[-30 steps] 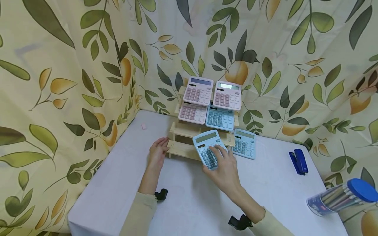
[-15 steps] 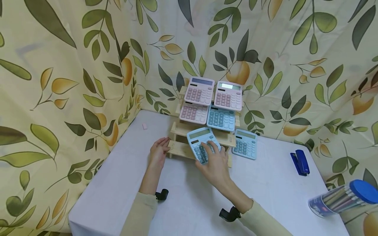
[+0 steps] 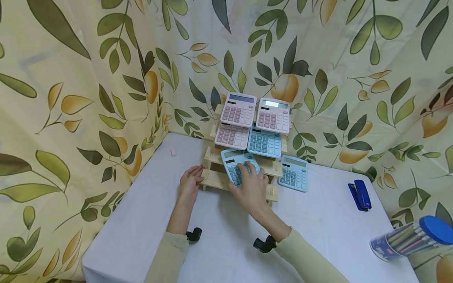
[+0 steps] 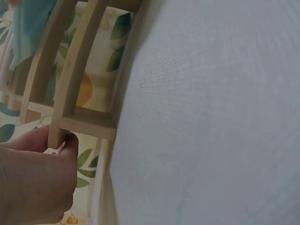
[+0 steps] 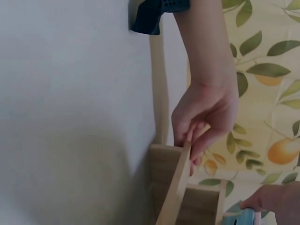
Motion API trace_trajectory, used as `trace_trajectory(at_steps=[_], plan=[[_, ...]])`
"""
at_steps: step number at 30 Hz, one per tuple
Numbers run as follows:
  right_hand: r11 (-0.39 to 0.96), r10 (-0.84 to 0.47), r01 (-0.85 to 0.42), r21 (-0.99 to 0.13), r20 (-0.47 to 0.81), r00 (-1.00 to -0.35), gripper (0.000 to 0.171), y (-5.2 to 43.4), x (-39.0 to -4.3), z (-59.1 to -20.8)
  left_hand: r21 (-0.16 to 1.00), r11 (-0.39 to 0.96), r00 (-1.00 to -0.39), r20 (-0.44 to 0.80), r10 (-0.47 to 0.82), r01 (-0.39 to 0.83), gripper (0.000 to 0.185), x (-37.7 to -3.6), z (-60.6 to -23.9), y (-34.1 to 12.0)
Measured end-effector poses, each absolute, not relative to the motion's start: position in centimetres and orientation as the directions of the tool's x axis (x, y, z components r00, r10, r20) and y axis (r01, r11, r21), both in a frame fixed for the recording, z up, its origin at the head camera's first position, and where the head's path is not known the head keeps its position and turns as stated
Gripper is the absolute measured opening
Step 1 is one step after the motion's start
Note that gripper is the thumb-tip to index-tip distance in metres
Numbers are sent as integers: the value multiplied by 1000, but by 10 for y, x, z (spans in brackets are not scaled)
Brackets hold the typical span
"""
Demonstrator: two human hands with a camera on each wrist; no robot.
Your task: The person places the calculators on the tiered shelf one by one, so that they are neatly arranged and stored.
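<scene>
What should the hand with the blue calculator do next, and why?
Probably ease the blue calculator down and back until it sits flat on the rack's lower shelf. The right hand holds it tilted over that shelf, under the pink one, while the left hand grips the rack's end.

No text, brand or number was legible in any view. The key legends and the small marks beside the displays on the calculators point(image 3: 247, 133) were too small to read, and the lit display of the top right calculator point(image 3: 273, 114) showed no digits that could be made out. The print on the pen tub point(image 3: 407, 237) was blurred, and the stapler point(image 3: 360, 194) bore no readable label.
</scene>
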State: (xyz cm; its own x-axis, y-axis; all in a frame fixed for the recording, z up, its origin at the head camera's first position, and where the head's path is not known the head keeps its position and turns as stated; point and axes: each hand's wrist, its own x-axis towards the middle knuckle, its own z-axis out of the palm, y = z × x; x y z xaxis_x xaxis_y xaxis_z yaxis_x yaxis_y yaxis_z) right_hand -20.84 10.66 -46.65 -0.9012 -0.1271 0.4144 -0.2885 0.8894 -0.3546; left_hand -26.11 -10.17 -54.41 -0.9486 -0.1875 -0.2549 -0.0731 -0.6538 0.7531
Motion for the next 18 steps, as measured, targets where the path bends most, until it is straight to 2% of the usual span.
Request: trace_trajectory(at_steps=[8, 18], plan=[[883, -106, -262, -388, 379, -919, 66, 95, -217, -465, 755, -652, -952, -244, -186, -66, 66, -259, -544, -102], [913, -60, -189, -360, 339, -939, 75, 80, -234, -467, 761, -646, -951, -242, -190, -65, 66, -260, -544, -101]])
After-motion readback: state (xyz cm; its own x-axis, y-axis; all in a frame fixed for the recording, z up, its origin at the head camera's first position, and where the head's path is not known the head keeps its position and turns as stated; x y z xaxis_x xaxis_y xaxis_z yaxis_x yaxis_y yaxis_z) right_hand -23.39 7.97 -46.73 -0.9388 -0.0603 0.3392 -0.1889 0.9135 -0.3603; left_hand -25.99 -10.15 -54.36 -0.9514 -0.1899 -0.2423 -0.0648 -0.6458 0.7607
